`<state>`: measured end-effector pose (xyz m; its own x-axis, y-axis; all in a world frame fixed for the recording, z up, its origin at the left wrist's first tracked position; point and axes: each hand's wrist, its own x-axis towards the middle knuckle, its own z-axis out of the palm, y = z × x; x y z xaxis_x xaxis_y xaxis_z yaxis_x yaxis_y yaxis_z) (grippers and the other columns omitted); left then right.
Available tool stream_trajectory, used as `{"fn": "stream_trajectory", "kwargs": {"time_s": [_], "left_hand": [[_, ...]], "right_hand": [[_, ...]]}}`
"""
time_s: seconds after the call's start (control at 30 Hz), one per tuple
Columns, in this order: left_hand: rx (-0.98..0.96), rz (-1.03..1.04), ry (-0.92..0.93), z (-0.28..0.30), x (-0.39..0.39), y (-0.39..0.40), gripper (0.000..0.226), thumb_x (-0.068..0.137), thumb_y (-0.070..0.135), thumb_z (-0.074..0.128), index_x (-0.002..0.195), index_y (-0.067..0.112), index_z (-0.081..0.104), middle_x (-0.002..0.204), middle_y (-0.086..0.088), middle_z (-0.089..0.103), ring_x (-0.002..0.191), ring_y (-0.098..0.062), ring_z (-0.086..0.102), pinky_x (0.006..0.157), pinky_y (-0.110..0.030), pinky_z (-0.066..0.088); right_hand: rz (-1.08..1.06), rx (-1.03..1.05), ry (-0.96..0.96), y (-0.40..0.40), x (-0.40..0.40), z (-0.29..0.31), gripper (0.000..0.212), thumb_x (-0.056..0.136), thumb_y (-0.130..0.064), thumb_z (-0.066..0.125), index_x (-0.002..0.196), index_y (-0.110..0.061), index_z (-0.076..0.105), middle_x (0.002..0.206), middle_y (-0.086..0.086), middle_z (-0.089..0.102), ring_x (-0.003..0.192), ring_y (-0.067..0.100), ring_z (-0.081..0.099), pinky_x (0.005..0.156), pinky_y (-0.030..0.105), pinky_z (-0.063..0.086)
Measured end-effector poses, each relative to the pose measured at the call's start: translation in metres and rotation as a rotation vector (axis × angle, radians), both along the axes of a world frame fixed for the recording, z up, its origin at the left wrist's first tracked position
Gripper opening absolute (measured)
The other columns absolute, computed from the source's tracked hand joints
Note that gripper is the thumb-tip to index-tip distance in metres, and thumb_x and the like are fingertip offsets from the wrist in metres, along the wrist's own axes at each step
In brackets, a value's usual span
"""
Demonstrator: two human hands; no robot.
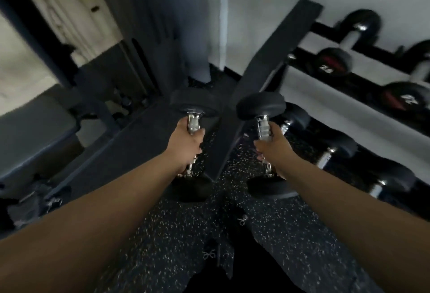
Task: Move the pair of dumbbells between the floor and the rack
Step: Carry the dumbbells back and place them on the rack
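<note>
I hold two black dumbbells with chrome handles, one in each hand, above the speckled floor (176, 234). My left hand (186, 147) is wrapped around the handle of the left dumbbell (194, 102). My right hand (273, 147) grips the handle of the right dumbbell (260, 106). Both dumbbells point away from me, with their far heads raised and their near heads close to the floor. The dumbbell rack (330, 106) stands to the right, its black side post (274, 55) slanting up just beyond the right dumbbell.
Several black dumbbells (335, 60) rest on the rack's upper tier, and more dumbbells (335, 150) lie on the lower tier. A dark padded bench (32, 130) is at the left. A white wall (267, 13) and a curtain (167, 13) stand behind.
</note>
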<state>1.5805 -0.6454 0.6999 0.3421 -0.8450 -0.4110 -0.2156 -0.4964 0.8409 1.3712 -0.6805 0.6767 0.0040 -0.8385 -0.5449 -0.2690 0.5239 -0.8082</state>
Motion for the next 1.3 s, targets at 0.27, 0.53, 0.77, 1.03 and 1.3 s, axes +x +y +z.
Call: {"fn": "stream_trajectory", "kwargs": {"time_s": [0.27, 0.53, 0.77, 1.03, 1.3], "left_hand": [[-0.098, -0.343, 0.009, 0.019, -0.129, -0.018, 0.034, 0.091, 0.02, 0.056, 0.123, 0.012, 0.047, 0.086, 0.003, 0.052, 0.071, -0.01, 0.054, 0.052, -0.021, 0.047], [-0.085, -0.632, 0.048, 0.021, -0.324, -0.016, 0.037, 0.09, 0.024, 0.057, 0.125, 0.021, 0.045, 0.092, 0.004, 0.057, 0.072, -0.011, 0.057, 0.043, -0.012, 0.044], [-0.049, -0.724, 0.055, 0.017, -0.486, -0.007, 0.045, 0.09, 0.024, 0.058, 0.132, 0.02, 0.042, 0.101, 0.0, 0.059, 0.082, -0.018, 0.062, 0.068, -0.033, 0.057], [-0.065, -0.802, 0.093, 0.022, -0.608, -0.033, 0.023, 0.092, 0.025, 0.055, 0.113, 0.02, 0.047, 0.089, 0.0, 0.059, 0.062, -0.013, 0.059, 0.049, -0.022, 0.045], [-0.05, -0.861, 0.112, 0.019, -0.686, -0.105, 0.025, 0.092, 0.027, 0.054, 0.115, 0.025, 0.046, 0.09, 0.0, 0.06, 0.061, -0.013, 0.059, 0.053, -0.028, 0.049]], "right_hand": [[-0.388, -0.009, 0.009, 0.058, -0.129, 0.015, 0.069, 0.088, -0.005, 0.059, 0.144, -0.029, 0.029, 0.095, -0.001, 0.06, 0.067, 0.017, 0.057, 0.053, 0.028, 0.051], [-0.642, -0.022, 0.003, 0.107, -0.302, 0.021, 0.064, 0.088, -0.007, 0.057, 0.14, -0.031, 0.031, 0.095, -0.003, 0.059, 0.071, 0.019, 0.057, 0.05, 0.026, 0.05], [-0.752, -0.043, 0.02, 0.131, -0.448, 0.03, 0.06, 0.085, -0.005, 0.058, 0.136, -0.029, 0.037, 0.092, 0.0, 0.062, 0.072, 0.019, 0.058, 0.056, 0.031, 0.05], [-0.835, -0.025, 0.116, 0.124, -0.559, 0.043, 0.062, 0.085, -0.008, 0.057, 0.139, -0.031, 0.036, 0.099, 0.007, 0.064, 0.062, 0.019, 0.055, 0.052, 0.029, 0.047], [-0.944, -0.057, 0.048, 0.074, -0.619, 0.033, 0.062, 0.084, -0.001, 0.056, 0.138, -0.026, 0.038, 0.102, 0.007, 0.06, 0.068, 0.019, 0.056, 0.056, 0.032, 0.05]]}}
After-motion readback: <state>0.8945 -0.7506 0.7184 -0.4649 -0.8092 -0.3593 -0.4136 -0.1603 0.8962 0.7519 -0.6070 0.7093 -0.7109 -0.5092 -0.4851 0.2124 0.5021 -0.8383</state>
